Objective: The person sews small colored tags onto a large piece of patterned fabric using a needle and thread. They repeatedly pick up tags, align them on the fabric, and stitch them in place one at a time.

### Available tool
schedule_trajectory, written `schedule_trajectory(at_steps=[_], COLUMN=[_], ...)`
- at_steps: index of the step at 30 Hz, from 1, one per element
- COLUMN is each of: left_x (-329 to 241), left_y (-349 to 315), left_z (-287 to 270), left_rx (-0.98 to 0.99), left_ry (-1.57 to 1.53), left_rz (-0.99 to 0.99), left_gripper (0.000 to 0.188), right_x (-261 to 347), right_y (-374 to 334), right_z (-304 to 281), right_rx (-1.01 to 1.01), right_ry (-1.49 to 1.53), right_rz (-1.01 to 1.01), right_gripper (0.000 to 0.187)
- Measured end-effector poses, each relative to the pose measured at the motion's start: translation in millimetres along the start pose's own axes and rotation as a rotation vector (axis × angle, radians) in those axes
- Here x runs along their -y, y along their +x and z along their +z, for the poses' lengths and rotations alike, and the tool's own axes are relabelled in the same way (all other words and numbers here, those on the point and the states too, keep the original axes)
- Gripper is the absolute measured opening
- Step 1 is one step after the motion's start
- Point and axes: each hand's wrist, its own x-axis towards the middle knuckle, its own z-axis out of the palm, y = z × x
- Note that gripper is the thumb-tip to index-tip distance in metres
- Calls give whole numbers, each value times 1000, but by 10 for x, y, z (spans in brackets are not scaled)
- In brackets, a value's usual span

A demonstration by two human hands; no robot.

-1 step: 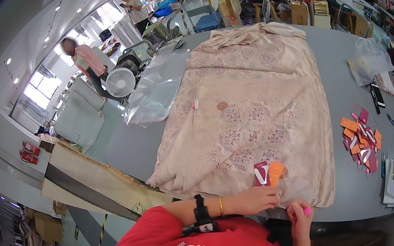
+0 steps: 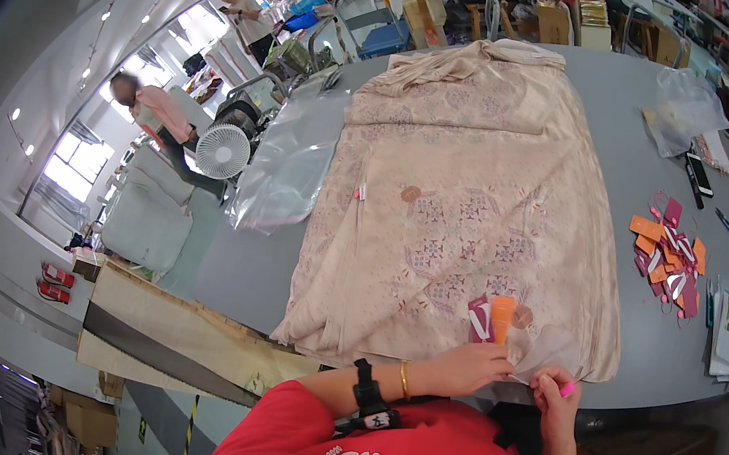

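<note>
**Close work at the near edge**

The beige garment (image 2: 446, 169) lies spread over the grey table (image 2: 234, 270), probably to keep its near edge reachable. My right hand (image 2: 554, 392) pinches a small pink piece (image 2: 567, 389); my left hand (image 2: 479, 368) curls beside maroon and orange tags (image 2: 502, 314), its grip unclear. Right, a tag heap (image 2: 666, 258) sits seemingly handy.

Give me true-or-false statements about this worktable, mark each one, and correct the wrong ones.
1. The patterned beige fabric lies on the grey table. True.
2. The tag pile sits left of the fabric. False: the tag pile is on the fabric's right.
3. A maroon tag and an orange tag show by the left hand. True.
4. The gold bracelet is on the right wrist. False: the gold bracelet is on the left wrist.
5. A pink piece shows at the right hand. True.
</note>
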Motion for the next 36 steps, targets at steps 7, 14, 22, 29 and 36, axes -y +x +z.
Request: schedule_trajectory(at_steps=[7, 14, 22, 29, 36], left_x=[-135, -181, -171, -202, -162], left_y=[-133, 29, 49, 109, 97], left_z=[-152, -249, -227, -184, -295], left_rx=[-60, 16, 63, 49, 120], left_ry=[-188, -845, -813, -561, -502], left_rz=[-205, -680, -690, -536, -436], left_gripper=[18, 17, 14, 11, 9], right_x=[-59, -100, -92, -18, 98], right_y=[-32, 23, 71, 103, 146], right_z=[98, 178, 198, 173, 164], right_rx=[5, 101, 138, 190, 206], right_ry=[-342, -409, -437, -661, -654], right_rz=[-41, -219, -209, -257, -169], right_gripper=[20, 21, 30, 27, 25])
